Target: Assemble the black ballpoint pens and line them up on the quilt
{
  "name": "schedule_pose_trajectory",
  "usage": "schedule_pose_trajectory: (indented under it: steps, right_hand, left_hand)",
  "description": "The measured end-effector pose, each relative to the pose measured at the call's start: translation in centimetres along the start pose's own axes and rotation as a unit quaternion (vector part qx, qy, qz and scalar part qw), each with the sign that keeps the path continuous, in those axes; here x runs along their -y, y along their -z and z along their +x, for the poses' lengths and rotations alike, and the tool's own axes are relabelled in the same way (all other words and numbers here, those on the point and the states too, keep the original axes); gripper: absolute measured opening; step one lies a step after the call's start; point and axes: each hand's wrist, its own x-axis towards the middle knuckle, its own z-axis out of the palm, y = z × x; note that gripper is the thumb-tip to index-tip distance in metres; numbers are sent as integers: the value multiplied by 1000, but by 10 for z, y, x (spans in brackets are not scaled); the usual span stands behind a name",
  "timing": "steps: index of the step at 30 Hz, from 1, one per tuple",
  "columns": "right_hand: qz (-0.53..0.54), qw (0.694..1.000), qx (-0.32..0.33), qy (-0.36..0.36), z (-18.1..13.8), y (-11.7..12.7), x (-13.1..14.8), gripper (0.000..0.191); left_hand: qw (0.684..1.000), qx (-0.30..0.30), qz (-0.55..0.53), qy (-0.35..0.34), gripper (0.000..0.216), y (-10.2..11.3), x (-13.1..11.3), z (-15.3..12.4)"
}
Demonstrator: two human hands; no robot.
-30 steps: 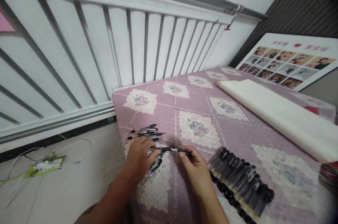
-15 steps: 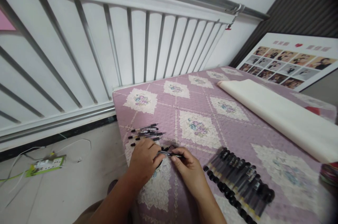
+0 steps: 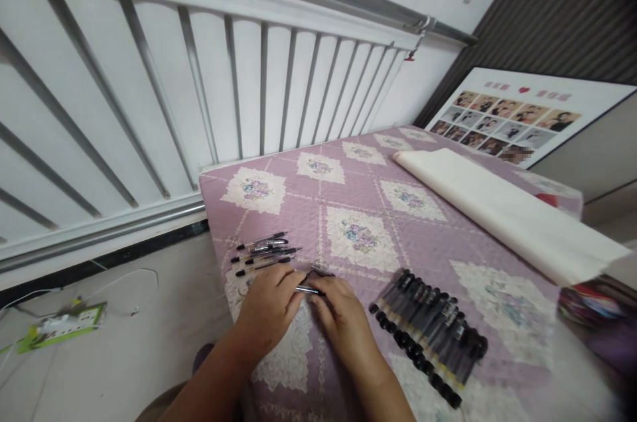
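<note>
Between my two hands is a dark, slim pen (image 3: 307, 289), held over the near edge of the bed. My left hand (image 3: 271, 299) has its fingers closed round one end. The fingers of my right hand (image 3: 341, 316) pinch the other end. Just beyond the fingertips lie some dark pen parts (image 3: 321, 271), partly hidden. Several loose pens (image 3: 261, 253) with black ends are scattered beyond my left hand. To the right of my right hand, a slanting row of many black-capped pens (image 3: 430, 329) lies side by side.
A purple floral cover (image 3: 298, 210) spreads over the bed. A cream rolled sheet (image 3: 488, 210) lies across its right side. A white radiator (image 3: 279, 83) stands behind, and a photo board (image 3: 587, 97) leans at the back right. On the floor at left is a power strip (image 3: 64, 328).
My right hand has moved closer to my left along the pen, and its fingers have curled over more. The whole view has shifted slightly to the right.
</note>
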Motion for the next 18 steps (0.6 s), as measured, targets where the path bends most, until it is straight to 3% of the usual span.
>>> schedule_pose_trajectory:
  steps: [5,9,13,18]
  right_hand:
    - [-147,989,18,16,-3,5,5,22]
    - [-221,971,83,28,-5,17,9,19]
    - [-269,951,145,42,-3,51,-3,19]
    - [-363,917,166,30,6,103,-41,15]
  left_hand:
    - [995,-9,-99,-11,29,4,-4,1]
    - [988,-17,-150,-22,34,5,-11,2]
    - [987,-53,-148,-18,30,3,-13,3]
    - [983,-104,-143,46,22,5,-2,4]
